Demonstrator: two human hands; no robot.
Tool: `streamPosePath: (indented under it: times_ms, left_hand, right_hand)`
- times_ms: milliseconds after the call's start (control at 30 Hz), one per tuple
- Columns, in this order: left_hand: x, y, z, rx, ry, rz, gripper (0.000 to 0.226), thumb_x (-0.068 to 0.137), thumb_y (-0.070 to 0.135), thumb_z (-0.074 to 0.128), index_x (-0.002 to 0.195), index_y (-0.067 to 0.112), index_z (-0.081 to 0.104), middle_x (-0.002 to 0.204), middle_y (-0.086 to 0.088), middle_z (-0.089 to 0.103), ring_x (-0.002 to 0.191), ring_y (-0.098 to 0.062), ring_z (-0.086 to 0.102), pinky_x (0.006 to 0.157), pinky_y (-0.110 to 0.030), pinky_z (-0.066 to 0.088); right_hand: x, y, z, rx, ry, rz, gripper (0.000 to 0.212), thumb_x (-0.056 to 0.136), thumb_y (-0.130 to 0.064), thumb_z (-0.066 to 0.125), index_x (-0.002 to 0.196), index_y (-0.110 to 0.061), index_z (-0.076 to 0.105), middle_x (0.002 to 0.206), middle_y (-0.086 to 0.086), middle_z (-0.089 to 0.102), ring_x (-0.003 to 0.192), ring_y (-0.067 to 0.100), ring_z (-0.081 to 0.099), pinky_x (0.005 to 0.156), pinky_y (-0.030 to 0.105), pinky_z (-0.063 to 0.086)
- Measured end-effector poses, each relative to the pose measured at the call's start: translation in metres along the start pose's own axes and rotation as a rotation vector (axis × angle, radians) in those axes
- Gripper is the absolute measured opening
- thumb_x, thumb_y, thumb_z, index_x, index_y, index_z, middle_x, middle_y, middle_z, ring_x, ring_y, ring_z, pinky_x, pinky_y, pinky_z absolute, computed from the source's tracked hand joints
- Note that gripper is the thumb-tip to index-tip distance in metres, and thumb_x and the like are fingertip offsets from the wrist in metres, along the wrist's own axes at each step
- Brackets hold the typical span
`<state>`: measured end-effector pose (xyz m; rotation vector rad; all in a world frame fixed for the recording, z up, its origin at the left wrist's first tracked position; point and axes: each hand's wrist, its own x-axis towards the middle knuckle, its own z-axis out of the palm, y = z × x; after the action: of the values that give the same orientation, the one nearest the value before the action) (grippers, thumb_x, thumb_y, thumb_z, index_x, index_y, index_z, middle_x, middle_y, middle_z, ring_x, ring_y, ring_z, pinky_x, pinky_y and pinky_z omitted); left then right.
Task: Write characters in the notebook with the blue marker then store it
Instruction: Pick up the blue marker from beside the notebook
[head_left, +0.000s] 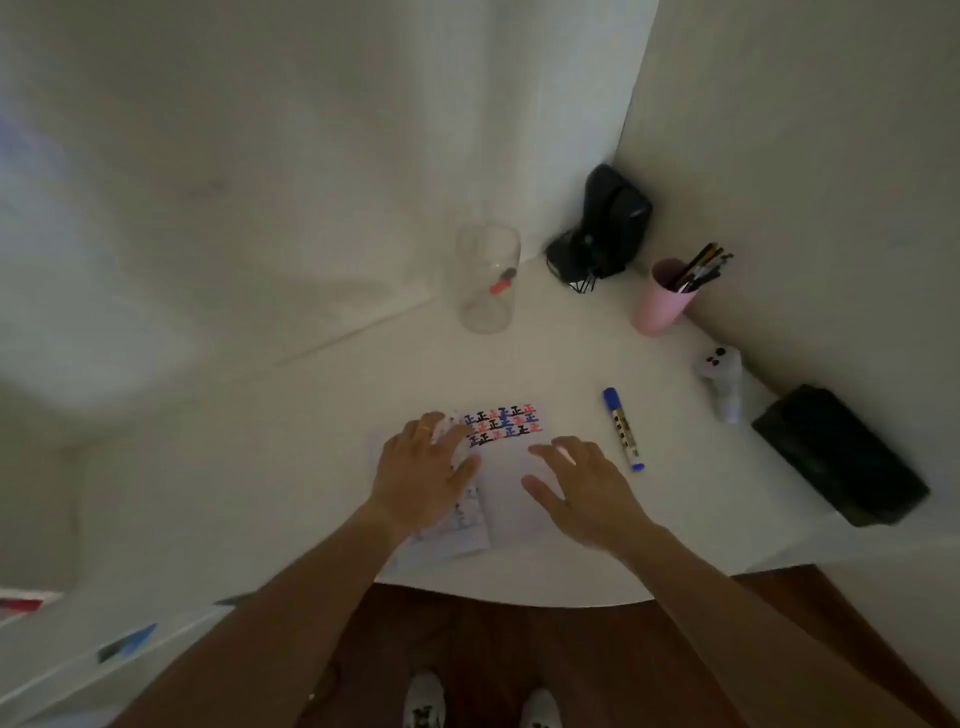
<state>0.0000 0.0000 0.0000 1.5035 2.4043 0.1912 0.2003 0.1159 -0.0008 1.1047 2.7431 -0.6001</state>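
Head view: left hand (423, 467) flat on notebook (511, 499) pinning it for writing, right hand (584, 491) hovering, fingers (550, 456) spread and empty, blue marker (622, 428) capped on bench (322, 415) just right, ready for pickup.

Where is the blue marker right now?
In the head view, the blue marker lies flat on the white table, just right of the right hand and the notebook, untouched.
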Motion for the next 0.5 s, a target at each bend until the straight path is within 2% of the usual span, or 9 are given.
streamPosePath:
  times_ms: [33,100,200,300,500]
  left_hand:
    - [0.003,-0.001,0.014,-0.002,-0.023,-0.004,0.053,0.096,0.059,0.040,0.142,0.035,0.050,0.155,-0.009,0.047,0.140,-0.031,0.047,0.110,-0.047,0.044]
    - [0.006,-0.007,0.043,0.020,0.040,0.002,0.058,0.094,0.063,0.040,0.145,0.037,0.048,0.160,-0.008,0.043,0.146,-0.031,0.042,0.116,-0.049,0.039]
    - [0.001,-0.018,0.087,0.058,0.175,0.066,0.060,0.092,0.063,0.047,0.143,0.034,0.055,0.159,-0.010,0.045,0.145,-0.032,0.043,0.116,-0.051,0.037]
    - [0.003,-0.028,0.110,0.045,0.307,0.093,0.059,0.090,0.061,0.053,0.142,0.034,0.057,0.160,-0.009,0.043,0.147,-0.031,0.041,0.116,-0.052,0.034]
    - [0.006,-0.032,0.123,0.049,0.384,0.095,0.061,0.087,0.070,0.045,0.140,0.041,0.054,0.160,-0.003,0.043,0.145,-0.026,0.041,0.118,-0.049,0.034]
  right_hand:
    - [0.005,0.004,0.013,-0.002,0.012,-0.014,0.060,0.095,-0.064,0.029,0.145,-0.033,0.043,0.152,0.003,0.046,0.137,0.024,0.042,0.109,0.041,0.040]
    - [0.017,0.014,0.036,-0.022,0.060,-0.017,0.060,0.095,-0.063,0.028,0.144,-0.032,0.044,0.152,0.005,0.046,0.138,0.025,0.041,0.109,0.041,0.040]
    - [0.026,0.031,0.072,-0.071,0.159,-0.066,0.056,0.095,-0.058,0.036,0.136,-0.026,0.055,0.144,0.010,0.053,0.130,0.029,0.048,0.104,0.043,0.046]
    - [0.029,0.043,0.096,-0.110,0.302,-0.100,0.052,0.096,-0.054,0.043,0.135,-0.024,0.058,0.142,0.011,0.055,0.129,0.031,0.049,0.105,0.046,0.043]
    - [0.030,0.046,0.113,-0.126,0.440,-0.133,0.051,0.097,-0.055,0.038,0.136,-0.028,0.056,0.143,0.005,0.053,0.130,0.025,0.046,0.106,0.041,0.042]
